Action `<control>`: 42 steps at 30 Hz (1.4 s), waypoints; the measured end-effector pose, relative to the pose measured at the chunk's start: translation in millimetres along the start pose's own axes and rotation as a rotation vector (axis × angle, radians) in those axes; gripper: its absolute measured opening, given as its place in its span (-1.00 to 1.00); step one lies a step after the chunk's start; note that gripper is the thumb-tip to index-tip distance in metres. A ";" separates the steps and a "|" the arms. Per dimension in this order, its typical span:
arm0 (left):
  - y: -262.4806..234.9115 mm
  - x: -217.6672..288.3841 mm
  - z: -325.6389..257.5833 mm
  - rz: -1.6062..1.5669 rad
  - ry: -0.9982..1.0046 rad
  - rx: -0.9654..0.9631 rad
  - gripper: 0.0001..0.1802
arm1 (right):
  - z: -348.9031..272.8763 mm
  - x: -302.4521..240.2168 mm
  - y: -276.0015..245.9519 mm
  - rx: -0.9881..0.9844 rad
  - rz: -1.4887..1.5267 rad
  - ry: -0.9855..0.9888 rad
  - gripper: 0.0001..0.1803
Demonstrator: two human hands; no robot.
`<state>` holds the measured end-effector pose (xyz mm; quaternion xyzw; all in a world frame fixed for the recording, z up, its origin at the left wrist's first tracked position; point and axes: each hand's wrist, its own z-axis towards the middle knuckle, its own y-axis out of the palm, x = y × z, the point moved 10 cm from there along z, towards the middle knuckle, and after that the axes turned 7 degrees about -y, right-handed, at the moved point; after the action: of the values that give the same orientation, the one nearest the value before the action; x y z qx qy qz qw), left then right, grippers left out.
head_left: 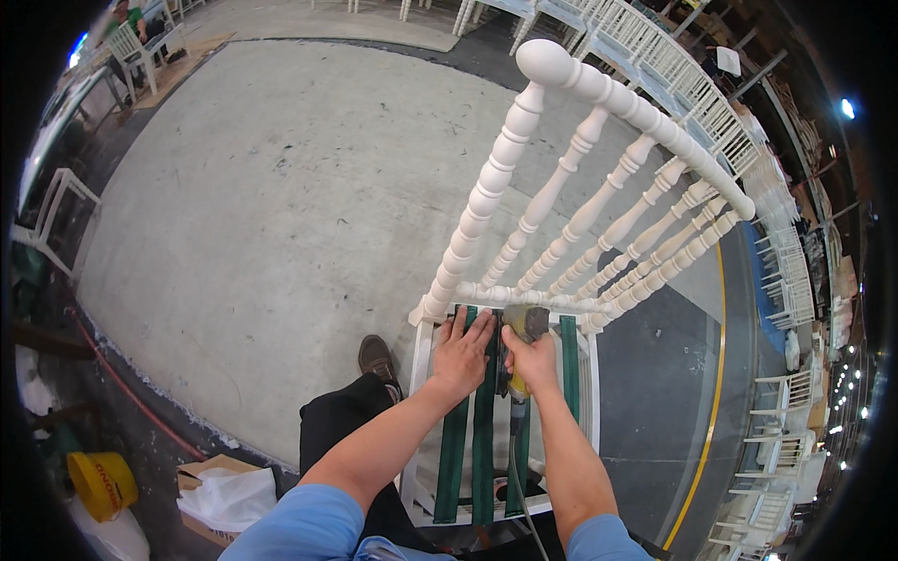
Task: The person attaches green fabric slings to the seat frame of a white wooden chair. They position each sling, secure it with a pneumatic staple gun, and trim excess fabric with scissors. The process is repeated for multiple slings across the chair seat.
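Note:
A white chair frame (596,439) stands before me, its back of turned spindles (572,229) rising on the far side. Green webbing straps (483,458) run lengthwise over the open seat frame. My left hand (458,360) lies with fingers stretched out on the straps, close to the foot of the back. My right hand (531,360) is wrapped round a yellow and dark grey staple gun (528,323), held at the back end of the seat beside my left hand. An air hose (514,458) hangs from its handle. The gun's tip is hidden.
Rows of white chairs (786,271) line the right and far sides. At the lower left are a yellow bucket (103,486), a cardboard box (192,514) with white wrapping and a red hose (122,383) on the floor. Another person (136,21) sits at the far left.

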<state>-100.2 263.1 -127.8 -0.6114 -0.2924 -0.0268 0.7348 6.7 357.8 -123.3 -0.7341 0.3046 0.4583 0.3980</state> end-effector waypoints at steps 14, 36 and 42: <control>14.8 -9.3 2.9 -0.064 -0.122 0.120 -0.60 | -4.9 2.8 2.5 -0.016 0.106 0.037 -0.71; 18.5 -12.2 4.8 -0.085 -0.155 0.072 -0.72 | -6.2 -6.7 15.7 -0.056 0.045 -0.023 -0.72; 16.8 -10.8 5.8 -0.057 -0.139 0.102 -0.73 | -4.7 -6.1 10.6 -0.033 0.032 -0.004 -0.71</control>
<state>-104.8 269.2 -147.1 -0.5649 -0.3608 0.0098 0.7420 -2.2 348.9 -119.7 -0.7345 0.3081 0.4710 0.3791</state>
